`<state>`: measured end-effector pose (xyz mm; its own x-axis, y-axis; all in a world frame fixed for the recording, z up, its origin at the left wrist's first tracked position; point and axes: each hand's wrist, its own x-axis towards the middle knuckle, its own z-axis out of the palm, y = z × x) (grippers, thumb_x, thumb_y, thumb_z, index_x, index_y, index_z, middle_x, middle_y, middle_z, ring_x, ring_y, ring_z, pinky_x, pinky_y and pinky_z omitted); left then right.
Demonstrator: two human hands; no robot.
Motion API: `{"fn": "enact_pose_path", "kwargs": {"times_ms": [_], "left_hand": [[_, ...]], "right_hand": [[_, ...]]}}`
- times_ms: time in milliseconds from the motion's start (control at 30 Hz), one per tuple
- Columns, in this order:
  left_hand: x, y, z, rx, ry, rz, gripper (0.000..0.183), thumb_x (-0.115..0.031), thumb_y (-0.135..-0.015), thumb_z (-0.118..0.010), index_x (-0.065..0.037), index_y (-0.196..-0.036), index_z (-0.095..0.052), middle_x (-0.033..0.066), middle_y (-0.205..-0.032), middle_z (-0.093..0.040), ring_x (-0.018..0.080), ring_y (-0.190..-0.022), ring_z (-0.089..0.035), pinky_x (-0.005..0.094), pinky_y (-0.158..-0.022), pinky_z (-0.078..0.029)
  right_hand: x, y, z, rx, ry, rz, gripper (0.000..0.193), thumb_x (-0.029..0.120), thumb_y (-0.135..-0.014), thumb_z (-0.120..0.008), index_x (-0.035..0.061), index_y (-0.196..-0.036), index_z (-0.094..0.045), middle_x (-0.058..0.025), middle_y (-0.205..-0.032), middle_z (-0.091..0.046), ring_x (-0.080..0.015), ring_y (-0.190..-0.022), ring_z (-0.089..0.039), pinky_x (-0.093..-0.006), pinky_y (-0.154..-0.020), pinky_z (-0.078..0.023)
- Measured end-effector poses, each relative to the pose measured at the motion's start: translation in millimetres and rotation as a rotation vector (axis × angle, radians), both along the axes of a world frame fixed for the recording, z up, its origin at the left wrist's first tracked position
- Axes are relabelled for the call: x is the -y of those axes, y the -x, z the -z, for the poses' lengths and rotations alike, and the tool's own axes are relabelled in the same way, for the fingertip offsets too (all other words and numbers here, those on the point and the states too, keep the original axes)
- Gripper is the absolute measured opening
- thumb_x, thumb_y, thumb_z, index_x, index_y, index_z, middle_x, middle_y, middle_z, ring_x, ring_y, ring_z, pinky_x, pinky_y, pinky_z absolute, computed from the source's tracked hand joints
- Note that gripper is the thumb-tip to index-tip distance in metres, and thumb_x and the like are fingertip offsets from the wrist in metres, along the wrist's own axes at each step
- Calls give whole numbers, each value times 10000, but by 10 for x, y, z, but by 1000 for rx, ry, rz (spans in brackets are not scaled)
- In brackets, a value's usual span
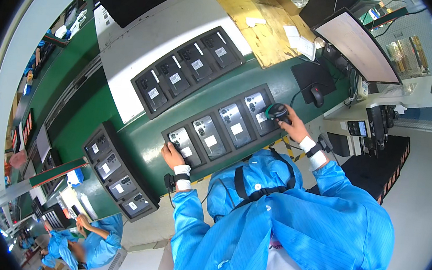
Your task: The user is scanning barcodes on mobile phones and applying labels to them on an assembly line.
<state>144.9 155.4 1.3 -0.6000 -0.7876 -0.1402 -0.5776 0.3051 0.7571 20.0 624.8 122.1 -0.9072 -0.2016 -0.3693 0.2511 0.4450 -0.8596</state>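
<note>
A black foam tray (206, 163) lies on the green bench before me, with several silver phones, backs up, in its slots; each has a white label. My left hand (172, 156) is closed on the tray's left end, next to the leftmost phone (185, 145). At the other end my right hand (294, 127) grips a dark handheld barcode scanner (277, 112) with a green rim. Its head is over the edge of the rightmost phone (258, 114), close to that phone's white label. The scanner covers part of this phone.
Behind lies a second tray (152, 113) of dark phones; a third tray (154, 204) is at left. A mouse (316, 96) on a black pad and a monitor (360, 45) stand at right. Another person in blue (107, 233) works at lower left.
</note>
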Motion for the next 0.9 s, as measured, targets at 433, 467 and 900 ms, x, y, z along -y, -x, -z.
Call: {"fn": "enact_pose_path", "kwargs": {"times_ms": [433, 467, 900], "left_hand": [[-22, 14, -87, -15, -24, -2, 495, -347, -1046, -509, 83, -1256, -635, 261, -1222, -611, 434, -1146, -573, 464, -1023, -421], [-18, 14, -87, -41, -22, 1, 495, -347, -1046, -509, 83, -1256, -635, 261, -1222, -611, 434, -1146, -573, 464, -1023, -421], [-46, 16, -161, -70, -8, -12, 441, -312, -1043, -514, 66, -1226, -647, 247, -1233, -619, 432, -1134, -580, 471, -1012, -433]], "right_hand": [[718, -294, -216, -52, -133, -288, 780, 224, -938, -672, 120, -1600, -273, -287, -1341, -612, -440, -1238, -615, -448, -1039, -484], [801, -312, -202, -84, -120, -315, 780, 224, -939, -668, 121, -1601, -270, -294, -1338, -613, -453, -1237, -609, -459, -1041, -481], [1644, -396, -275, 23, -104, -538, 751, 220, -942, -644, 158, -1598, -284, -285, -1251, -658, -463, -1189, -621, -505, -990, -494]]}}
